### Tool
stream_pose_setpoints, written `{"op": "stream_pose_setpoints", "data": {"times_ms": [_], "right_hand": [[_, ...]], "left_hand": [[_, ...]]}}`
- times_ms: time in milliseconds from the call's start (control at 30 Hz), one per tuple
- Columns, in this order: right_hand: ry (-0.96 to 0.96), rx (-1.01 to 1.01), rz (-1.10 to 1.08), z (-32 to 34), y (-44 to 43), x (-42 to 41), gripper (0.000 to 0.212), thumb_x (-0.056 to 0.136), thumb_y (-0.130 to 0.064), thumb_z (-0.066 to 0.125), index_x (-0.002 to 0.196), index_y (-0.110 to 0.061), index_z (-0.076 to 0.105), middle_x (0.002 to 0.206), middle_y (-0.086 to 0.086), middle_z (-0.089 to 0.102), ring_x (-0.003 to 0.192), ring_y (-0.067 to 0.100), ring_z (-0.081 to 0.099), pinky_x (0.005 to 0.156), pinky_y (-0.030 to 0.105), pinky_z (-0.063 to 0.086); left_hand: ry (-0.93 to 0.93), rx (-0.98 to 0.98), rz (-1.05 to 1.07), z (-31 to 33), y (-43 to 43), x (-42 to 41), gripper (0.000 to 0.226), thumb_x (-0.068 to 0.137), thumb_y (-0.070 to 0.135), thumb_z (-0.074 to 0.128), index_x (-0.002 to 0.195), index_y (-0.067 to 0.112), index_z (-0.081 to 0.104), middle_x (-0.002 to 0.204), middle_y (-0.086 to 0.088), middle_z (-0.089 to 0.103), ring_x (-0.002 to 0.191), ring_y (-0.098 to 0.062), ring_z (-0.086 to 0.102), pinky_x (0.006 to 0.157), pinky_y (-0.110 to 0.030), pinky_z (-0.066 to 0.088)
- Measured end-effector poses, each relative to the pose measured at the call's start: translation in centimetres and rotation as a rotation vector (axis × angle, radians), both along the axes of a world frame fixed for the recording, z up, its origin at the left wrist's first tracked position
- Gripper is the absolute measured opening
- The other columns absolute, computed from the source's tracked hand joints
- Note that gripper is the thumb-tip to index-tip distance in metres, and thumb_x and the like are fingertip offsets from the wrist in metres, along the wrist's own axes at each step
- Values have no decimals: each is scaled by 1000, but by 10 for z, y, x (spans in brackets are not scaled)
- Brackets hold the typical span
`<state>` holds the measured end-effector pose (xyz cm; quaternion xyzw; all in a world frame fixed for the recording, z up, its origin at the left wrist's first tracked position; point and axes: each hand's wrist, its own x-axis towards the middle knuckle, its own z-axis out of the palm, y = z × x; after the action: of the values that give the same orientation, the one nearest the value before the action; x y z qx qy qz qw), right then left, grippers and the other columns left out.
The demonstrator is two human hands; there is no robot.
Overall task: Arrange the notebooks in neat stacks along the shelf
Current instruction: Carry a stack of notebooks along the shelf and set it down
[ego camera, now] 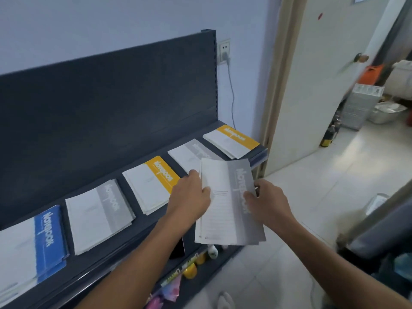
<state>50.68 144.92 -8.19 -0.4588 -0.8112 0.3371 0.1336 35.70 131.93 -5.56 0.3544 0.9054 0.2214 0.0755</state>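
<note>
Head view: pinching grey notebooks by opposite edges with left hand and right hand, above the shelf front.
Risks fanning apart and slipping to the floor if either pinch loosens.

You face a pale blue wall with a white socket; a plug sits in it and a grey cord hangs down. To your right a cream door with a round knob stands open in a beige frame. Pale glossy floor tiles run through the doorway, where a bottle stands beside the door.
</note>
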Motion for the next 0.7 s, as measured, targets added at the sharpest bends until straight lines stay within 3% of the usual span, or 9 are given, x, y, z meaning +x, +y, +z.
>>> {"op": "stream_pose_setpoints", "data": {"times_ms": [100, 233, 300, 500, 600, 700], "right_hand": [[-17, 36, 26, -3, 30, -24, 10, 92, -28, 55, 94, -19, 59, 88, -6, 62, 77, 17, 58, 63, 34, 46], [-64, 121, 70, -2, 74, -65, 11, 92, -27, 56, 91, -17, 60, 86, -2, 63, 74, 17, 55, 58, 32, 38], [-81, 148, 109, -3, 94, -88, 11, 90, -26, 56, 91, -16, 61, 89, 1, 65, 78, 20, 57, 61, 32, 41], [-90, 140, 257, -11, 131, -160, 33, 90, -27, 57, 121, -23, 65, 98, 1, 69, 90, 22, 63, 69, 31, 44], [-129, 184, 333, -18, 139, -192, 33, 91, -27, 58, 122, -18, 64, 98, 3, 69, 89, 24, 63, 66, 31, 46], [-155, 215, 381, -22, 143, -218, 31, 91, -27, 59, 114, -7, 64, 102, 6, 68, 91, 27, 64, 75, 39, 56]], "left_hand": [[-25, 11, 37, -5, 27, -20, 22, 95, 29, 57, 110, 14, 52, 103, -4, 64, 93, -27, 60, 76, -42, 53], [-28, 29, 82, -13, 64, -53, 22, 95, 29, 57, 109, 14, 51, 102, -3, 63, 88, -25, 60, 70, -38, 51], [-51, 27, 129, -17, 78, -69, 21, 95, 30, 57, 108, 14, 50, 100, -3, 61, 88, -26, 59, 66, -36, 47], [-85, 1, 270, -33, 95, -117, 24, 94, 31, 59, 98, 9, 48, 91, -6, 58, 81, -26, 59, 55, -32, 41], [-114, 3, 350, -42, 96, -133, 29, 95, 32, 61, 104, 6, 53, 95, -8, 60, 81, -25, 60, 59, -32, 44], [-111, 4, 424, -49, 97, -145, 32, 95, 32, 64, 108, 4, 56, 95, -6, 59, 81, -23, 57, 60, -30, 41]]}}
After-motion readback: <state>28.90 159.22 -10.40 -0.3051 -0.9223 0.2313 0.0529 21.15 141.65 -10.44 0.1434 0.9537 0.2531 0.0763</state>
